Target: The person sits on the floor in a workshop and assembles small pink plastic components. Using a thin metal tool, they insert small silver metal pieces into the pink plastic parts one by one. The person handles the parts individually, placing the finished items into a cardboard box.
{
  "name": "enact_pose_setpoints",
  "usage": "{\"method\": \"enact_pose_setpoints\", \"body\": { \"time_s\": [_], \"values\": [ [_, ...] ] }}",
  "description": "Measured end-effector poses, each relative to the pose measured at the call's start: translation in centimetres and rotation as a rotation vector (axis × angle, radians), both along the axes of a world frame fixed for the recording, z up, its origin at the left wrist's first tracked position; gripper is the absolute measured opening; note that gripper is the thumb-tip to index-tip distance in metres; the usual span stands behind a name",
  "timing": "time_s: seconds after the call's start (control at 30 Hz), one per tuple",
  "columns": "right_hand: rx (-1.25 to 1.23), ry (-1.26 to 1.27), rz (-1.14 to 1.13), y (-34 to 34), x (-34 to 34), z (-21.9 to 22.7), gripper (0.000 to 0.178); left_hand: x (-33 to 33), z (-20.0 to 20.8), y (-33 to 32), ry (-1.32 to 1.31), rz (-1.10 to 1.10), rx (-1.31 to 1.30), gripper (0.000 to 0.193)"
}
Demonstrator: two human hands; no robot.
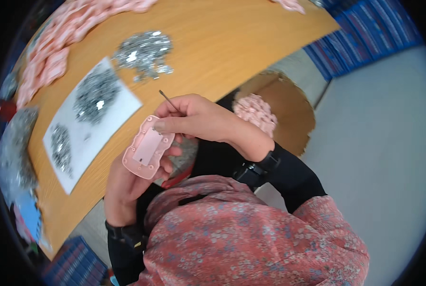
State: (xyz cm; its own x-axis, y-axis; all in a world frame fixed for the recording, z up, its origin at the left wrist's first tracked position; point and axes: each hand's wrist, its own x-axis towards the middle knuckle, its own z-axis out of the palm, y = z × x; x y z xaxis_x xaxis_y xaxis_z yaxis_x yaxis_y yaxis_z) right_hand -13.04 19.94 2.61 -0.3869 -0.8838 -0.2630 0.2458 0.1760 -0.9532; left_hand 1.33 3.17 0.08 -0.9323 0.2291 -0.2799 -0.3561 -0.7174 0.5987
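A pink plastic casing (pixel 137 168) with a wavy outline lies in my left hand (pixel 123 186), its inner side facing up. Small round posts stand around its edge, and a paler rectangular piece (pixel 148 145) sits in its middle. The left fingers curl around the casing from below. My right hand (pixel 196 117) is closed around a thin, dark metal rod-like tool (pixel 168 100), which points up and left; its exact kind cannot be made out. The right thumb presses on the casing's upper edge beside the paler piece.
On the wooden table (pixel 213 52) lie a loose heap of shiny metal pieces (pixel 146 50) and a white sheet (pixel 74 152) bearing two more piles. Pink parts (pixel 55 62) line the far left edge, near a clear bag (pixel 17 148). A cardboard box (pixel 294 109) holds pink pieces (pixel 256 112).
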Motion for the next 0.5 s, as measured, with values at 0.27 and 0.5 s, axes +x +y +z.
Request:
{"method": "enact_pose_setpoints", "body": {
  "time_s": [0.27, 0.5],
  "values": [
    [0.173, 0.024, -0.483, 14.4, -1.7, -2.7, 0.029, -0.1, 0.6, 1.0, -0.07, -0.022, -0.137, 0.055],
    [0.171, -0.085, -0.675, 20.1, -0.5, -2.5, 0.023, 0.8, 0.0, 0.7, -0.05, 0.037, -0.203, 0.052]
  ]
}}
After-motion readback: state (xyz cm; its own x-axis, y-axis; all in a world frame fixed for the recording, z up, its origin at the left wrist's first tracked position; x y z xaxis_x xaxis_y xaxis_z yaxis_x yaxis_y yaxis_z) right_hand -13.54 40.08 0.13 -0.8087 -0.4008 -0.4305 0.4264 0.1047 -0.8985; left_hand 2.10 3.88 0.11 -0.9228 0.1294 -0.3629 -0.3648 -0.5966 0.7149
